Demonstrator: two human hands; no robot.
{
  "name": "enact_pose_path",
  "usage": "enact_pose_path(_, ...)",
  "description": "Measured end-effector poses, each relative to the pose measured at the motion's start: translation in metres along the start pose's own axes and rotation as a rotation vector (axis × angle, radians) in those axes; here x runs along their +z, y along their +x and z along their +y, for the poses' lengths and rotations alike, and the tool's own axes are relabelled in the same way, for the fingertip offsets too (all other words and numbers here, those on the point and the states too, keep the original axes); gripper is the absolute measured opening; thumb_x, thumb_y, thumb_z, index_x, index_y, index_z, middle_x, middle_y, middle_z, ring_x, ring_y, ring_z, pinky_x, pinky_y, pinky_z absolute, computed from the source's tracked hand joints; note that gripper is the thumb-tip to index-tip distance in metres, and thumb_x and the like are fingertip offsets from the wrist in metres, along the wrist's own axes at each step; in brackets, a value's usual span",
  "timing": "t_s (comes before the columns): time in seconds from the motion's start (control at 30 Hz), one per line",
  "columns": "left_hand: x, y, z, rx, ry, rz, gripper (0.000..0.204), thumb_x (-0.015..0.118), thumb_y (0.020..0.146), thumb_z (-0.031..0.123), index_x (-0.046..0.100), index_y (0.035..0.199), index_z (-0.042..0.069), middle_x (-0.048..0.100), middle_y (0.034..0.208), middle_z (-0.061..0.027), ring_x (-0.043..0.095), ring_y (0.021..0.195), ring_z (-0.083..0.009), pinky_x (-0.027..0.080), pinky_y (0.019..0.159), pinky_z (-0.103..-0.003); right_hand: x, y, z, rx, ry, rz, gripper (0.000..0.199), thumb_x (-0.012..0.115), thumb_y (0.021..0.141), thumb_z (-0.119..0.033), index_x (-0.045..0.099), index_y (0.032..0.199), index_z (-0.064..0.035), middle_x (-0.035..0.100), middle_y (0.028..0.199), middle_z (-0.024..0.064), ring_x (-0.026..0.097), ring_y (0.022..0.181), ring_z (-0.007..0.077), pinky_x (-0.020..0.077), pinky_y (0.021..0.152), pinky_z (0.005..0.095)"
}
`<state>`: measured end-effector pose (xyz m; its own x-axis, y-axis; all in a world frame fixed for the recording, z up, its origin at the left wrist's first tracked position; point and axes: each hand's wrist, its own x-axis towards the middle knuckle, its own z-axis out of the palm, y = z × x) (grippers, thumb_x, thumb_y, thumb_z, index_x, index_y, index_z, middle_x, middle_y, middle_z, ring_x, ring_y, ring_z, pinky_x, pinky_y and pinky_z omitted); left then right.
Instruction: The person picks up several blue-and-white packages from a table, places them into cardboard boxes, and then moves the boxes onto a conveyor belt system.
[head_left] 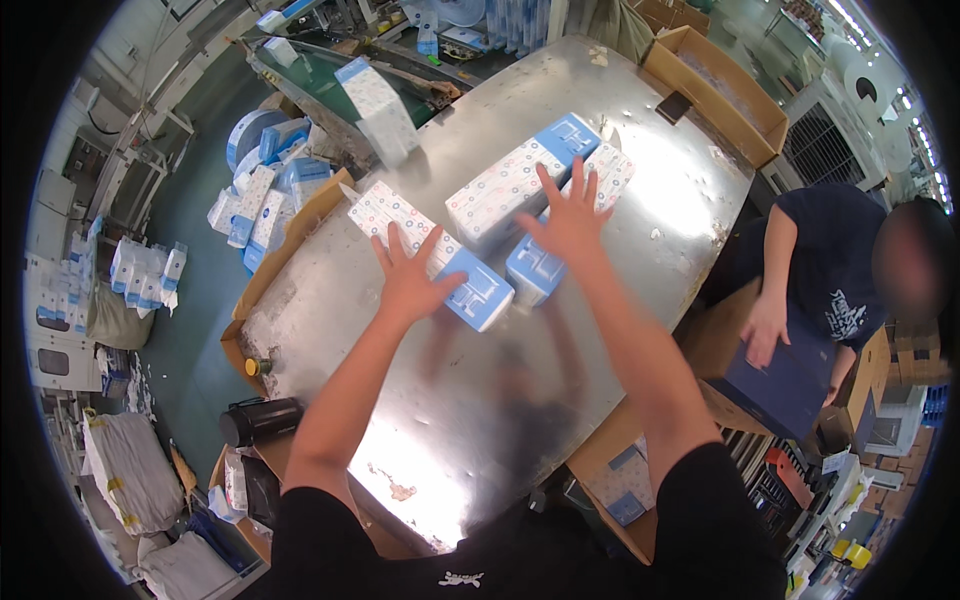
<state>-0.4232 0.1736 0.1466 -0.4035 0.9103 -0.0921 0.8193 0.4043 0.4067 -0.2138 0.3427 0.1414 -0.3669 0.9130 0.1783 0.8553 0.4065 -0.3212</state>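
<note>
Fingers spread, my left hand (408, 285) rests on the near-left long pack (410, 222), white with small coloured rings and a blue end, seemingly of tissues. My right hand (572, 222) is spread over a second such pack (535, 268) and partly hides it. Between my hands, a little farther off, a third pack (500, 190) lies slanted with its blue end away from me. All three lie on a shiny metal table (500, 400). A fourth pack (382, 115), slightly blurred, stands tilted where the green conveyor meets the table.
A green conveyor belt (320, 90) reaches the far left edge. Loose packs (265, 215) are heaped beyond the cardboard edging. A black bottle (262, 420) lies at left. A phone (674, 107) and an open carton (715, 90) are far right. A co-worker at right handles a dark blue box (775, 375).
</note>
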Motion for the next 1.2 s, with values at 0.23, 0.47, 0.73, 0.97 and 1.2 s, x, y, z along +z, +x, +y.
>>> enact_pose_path(0.23, 0.022, 0.012, -0.053, 0.249, -0.372, 0.013, 0.063, 0.086, 0.070, 0.032, 0.066, 0.129, 0.026, 0.008, 0.167, -0.0217, 0.017, 0.149, -0.0522, 0.025, 0.122, -0.053, -0.004, 0.038, 0.006, -0.316, -0.061, -0.438, 0.069, 0.080, 0.075, -0.052, 0.058, 0.139, -0.0378, 0.028, 0.165, 0.0045, 0.014, 0.154, 0.0391, 0.0142, 0.109, 0.0808)
enact_pose_path(0.47, 0.019, -0.023, -0.051, 0.496, -0.455, -0.125, 0.058, 0.083, 0.071, 0.015, 0.070, 0.127, 0.022, 0.015, 0.167, -0.0180, 0.016, 0.153, -0.0423, 0.021, 0.123, -0.051, -0.009, -0.007, 0.060, -0.516, 0.114, -0.375, 0.055, 0.076, 0.082, -0.047, 0.061, 0.134, -0.0352, 0.031, 0.163, 0.0046, 0.016, 0.154, 0.0367, 0.0165, 0.112, 0.0766)
enact_pose_path(0.73, 0.037, -0.062, -0.040, 0.447, -0.555, -0.139, 0.056, 0.079, 0.076, 0.016, 0.067, 0.130, 0.020, 0.011, 0.167, -0.0204, 0.013, 0.153, -0.0437, 0.021, 0.123, -0.051, -0.025, -0.045, 0.011, -0.473, -0.016, -0.559, 0.058, 0.074, 0.085, -0.046, 0.058, 0.140, -0.0385, 0.024, 0.166, 0.0030, 0.013, 0.155, 0.0365, 0.0113, 0.113, 0.0788)
enact_pose_path(0.97, 0.048, -0.103, -0.027, 0.120, -1.036, -0.207, 0.088, 0.073, 0.084, 0.019, 0.026, 0.157, 0.009, 0.017, 0.165, -0.0190, 0.026, 0.149, -0.0382, 0.025, 0.121, -0.048, -0.031, -0.129, 0.061, 0.193, 0.513, -0.339, 0.070, 0.076, 0.085, -0.043, 0.055, 0.143, -0.0103, 0.039, 0.157, 0.0174, 0.043, 0.140, 0.0351, 0.0386, 0.113, 0.0464)
enact_pose_path(1.2, 0.079, -0.055, -0.035, -0.152, -1.324, -0.457, 0.074, 0.055, 0.100, 0.039, 0.028, 0.156, -0.001, 0.048, 0.149, -0.0177, 0.052, 0.132, -0.0242, 0.044, 0.108, -0.036, 0.006, -0.121, 0.116, 0.706, 1.224, -0.765, 0.077, 0.064, 0.094, -0.057, 0.053, 0.142, 0.0023, 0.064, 0.133, 0.0168, 0.063, 0.120, 0.0243, 0.0472, 0.104, 0.0346)
